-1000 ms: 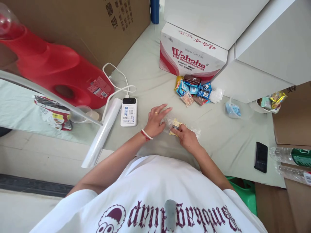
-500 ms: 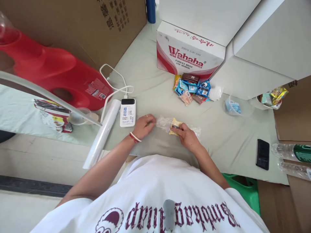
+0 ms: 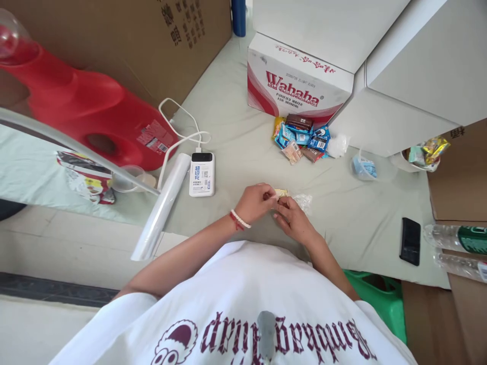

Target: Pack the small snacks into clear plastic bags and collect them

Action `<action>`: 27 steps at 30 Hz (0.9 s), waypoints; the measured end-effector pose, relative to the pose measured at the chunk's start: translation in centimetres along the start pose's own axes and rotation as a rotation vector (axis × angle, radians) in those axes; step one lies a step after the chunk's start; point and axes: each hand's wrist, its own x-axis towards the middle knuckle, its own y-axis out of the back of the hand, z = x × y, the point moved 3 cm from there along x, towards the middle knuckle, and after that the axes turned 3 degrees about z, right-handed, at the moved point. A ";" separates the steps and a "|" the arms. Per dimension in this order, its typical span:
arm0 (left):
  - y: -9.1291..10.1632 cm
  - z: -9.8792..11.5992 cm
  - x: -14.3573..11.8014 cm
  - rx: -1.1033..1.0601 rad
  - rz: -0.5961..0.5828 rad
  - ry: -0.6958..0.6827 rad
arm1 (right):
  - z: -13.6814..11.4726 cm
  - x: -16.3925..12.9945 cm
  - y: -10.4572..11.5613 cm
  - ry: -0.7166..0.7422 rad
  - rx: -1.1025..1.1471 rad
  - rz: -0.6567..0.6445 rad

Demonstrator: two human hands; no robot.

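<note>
A small yellow snack packet (image 3: 282,193) shows just beyond the meeting fingertips of both hands, over the table. My left hand (image 3: 257,203), with a beaded bracelet at its wrist, is closed in a pinch at the packet's near left side; a bit of clear film seems to be between its fingertips. My right hand (image 3: 294,219) has its thumb and fingers closed at the packet's near edge, almost touching the left. Crumpled clear plastic wrap (image 3: 304,202) sticks out beyond the right hand. Fingers hide most of the packet.
A pile of snack packets (image 3: 302,139) lies before the Wahaha box (image 3: 299,83). Left are a white power bank (image 3: 202,175) with its cable, a roll of clear film (image 3: 162,208) and a red jug (image 3: 87,111). Right are a plastic cup (image 3: 365,167), a phone (image 3: 410,242) and bottles (image 3: 449,238).
My left hand has moved right to meet the right hand at the yellow packet. The clear wrap that stretched out to the left is now gathered or hidden by the hands.
</note>
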 end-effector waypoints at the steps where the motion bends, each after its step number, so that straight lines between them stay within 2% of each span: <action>1: -1.0 0.6 0.3 0.022 -0.023 -0.032 | -0.1 0.0 0.0 0.002 0.016 0.005; 3: -2.9 1.2 0.9 0.085 -0.019 -0.062 | -0.1 -0.3 0.2 0.002 0.069 0.006; 5: -4.2 1.3 1.3 0.187 0.013 -0.085 | 0.7 -0.7 0.7 -0.070 0.109 0.052; 7: -4.9 1.4 1.3 0.315 0.026 -0.110 | 2.2 -1.3 1.6 -0.241 0.041 0.213; 9: -5.2 1.5 0.9 0.415 0.018 -0.115 | 4.0 -1.8 2.5 -0.423 -0.146 0.407; 10: -5.3 1.6 0.7 0.442 0.026 -0.107 | 4.8 -1.9 2.8 -0.486 -0.250 0.463; 12: -5.1 1.6 0.3 0.465 0.104 -0.056 | 6.0 -2.0 3.1 -0.535 -0.393 0.476; 14: -4.7 1.2 0.0 0.472 0.212 0.037 | 6.4 -1.9 3.4 -0.532 -0.416 0.443; 16: -4.6 0.7 0.0 0.480 0.230 0.138 | 5.9 -1.8 3.7 -0.530 -0.346 0.410; 20: -5.2 0.3 0.1 0.506 0.065 0.197 | 3.5 -0.7 3.4 -0.563 -0.054 0.341; 23: -5.3 1.2 0.1 0.524 0.106 0.131 | 1.5 0.5 2.4 -0.487 0.078 0.392; 27: -5.4 2.4 -0.4 0.523 0.207 -0.097 | 0.9 1.0 1.3 -0.454 0.329 0.479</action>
